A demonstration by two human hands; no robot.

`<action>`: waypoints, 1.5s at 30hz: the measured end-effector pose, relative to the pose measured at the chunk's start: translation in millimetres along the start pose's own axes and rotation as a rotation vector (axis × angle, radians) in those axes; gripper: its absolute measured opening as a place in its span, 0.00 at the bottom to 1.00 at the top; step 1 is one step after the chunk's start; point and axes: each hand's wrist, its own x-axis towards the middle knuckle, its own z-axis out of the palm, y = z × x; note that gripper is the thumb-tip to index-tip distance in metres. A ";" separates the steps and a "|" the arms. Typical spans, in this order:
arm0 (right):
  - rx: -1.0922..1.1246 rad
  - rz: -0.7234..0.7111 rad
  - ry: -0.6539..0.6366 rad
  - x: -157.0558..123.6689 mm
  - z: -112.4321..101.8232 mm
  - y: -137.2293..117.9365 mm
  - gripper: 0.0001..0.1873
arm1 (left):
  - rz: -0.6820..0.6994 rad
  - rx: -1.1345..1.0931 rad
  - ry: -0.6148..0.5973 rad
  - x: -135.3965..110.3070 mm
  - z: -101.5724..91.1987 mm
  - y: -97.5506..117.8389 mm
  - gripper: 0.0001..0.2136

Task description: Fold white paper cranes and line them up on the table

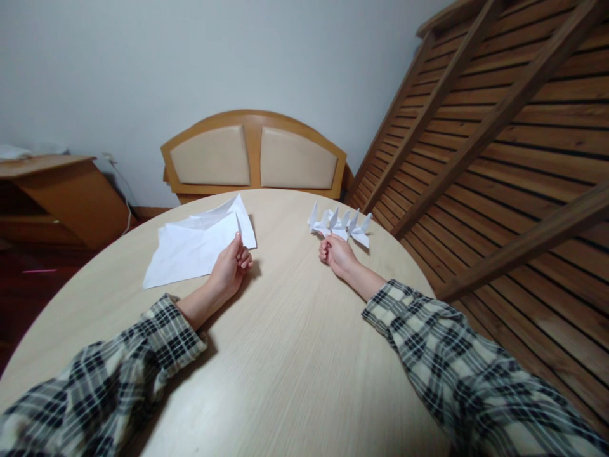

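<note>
On the left of the round table, my left hand (pixel 231 265) is closed, its thumb and forefinger pinching the corner of a white paper sheet (pixel 195 249). That sheet is partly raised over more white paper lying behind it. Over on the right, my right hand (pixel 337 254) is curled into a fist against the near side of several white folded paper cranes (pixel 349 227). The cranes stand close together in a cluster, wings and necks pointing up. Whether the right fingers hold part of a crane is hidden.
The pale wooden table (pixel 280 343) has a curved edge. Behind it stands a headboard (pixel 254 155) with two cream panels against the wall. A slatted wooden frame (pixel 504 139) leans on the right. A brown desk (pixel 71 197) is at the left, near a cable.
</note>
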 end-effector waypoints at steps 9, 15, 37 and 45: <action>0.083 0.045 0.030 9.3 -7.0 -3.5 0.09 | 0.009 0.003 -0.008 1.2 2.6 -1.2 0.23; 0.085 0.030 0.045 10.5 -8.1 -3.2 0.07 | 0.012 0.008 -0.017 1.6 1.0 -2.6 0.23; -0.218 -0.213 -0.024 -1.2 -2.1 6.7 0.12 | 0.601 1.172 -0.605 -16.7 -4.0 -7.6 0.05; -0.252 -0.228 -0.023 -0.8 -3.1 7.2 0.13 | 0.815 1.540 -0.460 -8.8 -11.9 -8.4 0.05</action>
